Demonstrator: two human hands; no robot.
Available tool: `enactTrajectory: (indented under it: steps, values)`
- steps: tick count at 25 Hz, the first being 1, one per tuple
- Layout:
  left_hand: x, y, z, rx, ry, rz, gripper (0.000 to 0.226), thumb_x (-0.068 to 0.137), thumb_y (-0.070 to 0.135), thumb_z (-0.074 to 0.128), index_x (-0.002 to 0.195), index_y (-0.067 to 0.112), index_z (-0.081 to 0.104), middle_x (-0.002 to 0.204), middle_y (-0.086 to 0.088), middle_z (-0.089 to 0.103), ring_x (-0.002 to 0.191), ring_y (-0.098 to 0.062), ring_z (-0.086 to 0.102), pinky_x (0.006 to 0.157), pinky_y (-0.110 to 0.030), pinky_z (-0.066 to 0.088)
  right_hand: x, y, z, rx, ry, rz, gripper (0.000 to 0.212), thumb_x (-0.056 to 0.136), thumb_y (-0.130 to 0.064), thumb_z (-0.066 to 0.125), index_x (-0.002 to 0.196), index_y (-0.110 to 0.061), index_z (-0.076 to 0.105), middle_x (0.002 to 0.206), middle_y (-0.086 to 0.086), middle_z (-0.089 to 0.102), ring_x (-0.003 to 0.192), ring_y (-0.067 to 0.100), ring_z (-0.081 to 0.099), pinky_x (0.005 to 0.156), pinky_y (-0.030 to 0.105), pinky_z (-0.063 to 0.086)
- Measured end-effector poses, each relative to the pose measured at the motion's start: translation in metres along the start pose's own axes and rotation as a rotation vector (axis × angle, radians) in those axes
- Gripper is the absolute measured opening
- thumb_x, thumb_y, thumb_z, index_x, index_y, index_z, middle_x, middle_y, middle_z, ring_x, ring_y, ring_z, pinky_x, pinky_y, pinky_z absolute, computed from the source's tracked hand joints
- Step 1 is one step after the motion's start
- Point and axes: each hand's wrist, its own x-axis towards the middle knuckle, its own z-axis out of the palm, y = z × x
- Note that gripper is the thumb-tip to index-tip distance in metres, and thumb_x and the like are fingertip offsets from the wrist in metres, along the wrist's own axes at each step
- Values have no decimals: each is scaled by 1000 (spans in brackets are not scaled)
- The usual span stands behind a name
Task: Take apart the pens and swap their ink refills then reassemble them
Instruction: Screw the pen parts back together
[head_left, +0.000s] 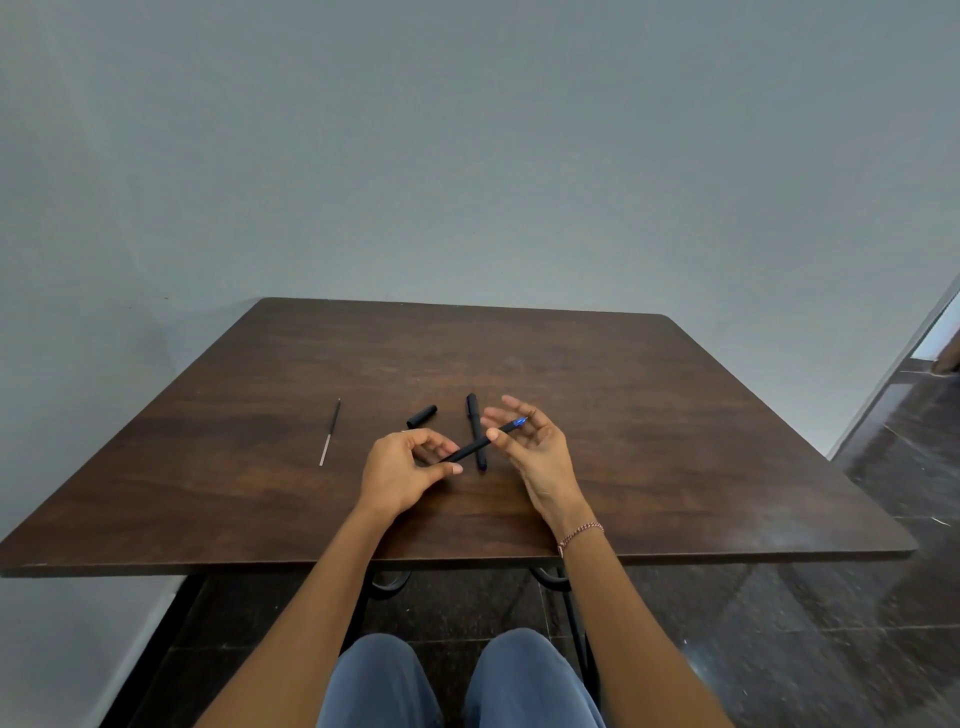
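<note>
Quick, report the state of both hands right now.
Left hand: grips the lower end of the black pen.
Right hand: pinches the same pen near its blue tip.

Open tabletop (649, 415) lies beyond the refill (330, 432), cap (421, 417) and pen (472, 415) lying mid-table.

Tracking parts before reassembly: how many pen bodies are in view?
2. The held pen is gripped between the left hand and right hand. The lying pen rests on the table just beyond, crossed by it in view.
</note>
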Motion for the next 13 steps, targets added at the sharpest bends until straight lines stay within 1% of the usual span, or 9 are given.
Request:
enactTrajectory:
  steps: [2, 3, 5, 7, 9, 11, 13]
  values:
    - [-1, 0, 0, 7, 2, -14, 27, 64, 24, 86, 77, 39, 67, 77, 16, 67, 71, 1, 63, 66, -16, 48, -3, 0, 0, 45, -82, -16, 54, 81, 15, 61, 124, -16, 56, 115, 8, 69, 113, 21, 64, 97, 32, 51]
    - [-1, -1, 0, 5, 5, -22, 27, 64, 24, 85, 77, 39, 66, 77, 16, 67, 72, 1, 63, 65, -15, 47, -3, 0, 0, 50, -103, -20, 56, 82, 17, 57, 126, -16, 54, 116, 9, 69, 114, 21, 63, 97, 32, 51]
    - [0, -1, 1, -11, 9, -35, 27, 64, 23, 85, 76, 38, 66, 77, 16, 67, 71, 0, 63, 63, -13, 45, -3, -1, 0, 75, -107, -13, 53, 83, 18, 54, 125, -16, 55, 113, 11, 70, 112, 22, 64, 96, 31, 51]
    - [0, -1, 1, -24, 19, -27, 27, 63, 23, 86, 75, 38, 67, 75, 14, 68, 68, 0, 63, 62, -12, 45, -4, -2, -2, 114, -102, 1, 47, 83, 16, 56, 120, -13, 58, 109, 13, 71, 108, 25, 66, 92, 31, 54]
    - [1, -3, 1, -36, 20, -18, 25, 63, 23, 86, 76, 36, 68, 76, 13, 69, 69, 0, 63, 64, -15, 47, -4, -3, -3, 130, -108, 24, 41, 81, 13, 60, 115, -12, 61, 105, 13, 73, 105, 25, 68, 86, 30, 56]
    - [0, -4, 1, -31, 9, -9, 25, 63, 24, 86, 77, 36, 69, 77, 13, 69, 71, -1, 63, 66, -19, 50, -3, -1, -5, 128, -86, 24, 39, 76, 6, 68, 110, -12, 63, 100, 12, 74, 101, 24, 69, 80, 28, 57]
    - [0, -5, 1, -29, -7, 4, 25, 64, 24, 86, 77, 36, 68, 77, 14, 68, 71, 3, 62, 66, -18, 49, -2, 1, -6, 121, -63, 14, 39, 68, -2, 74, 105, -13, 65, 95, 12, 75, 97, 24, 71, 74, 26, 58]
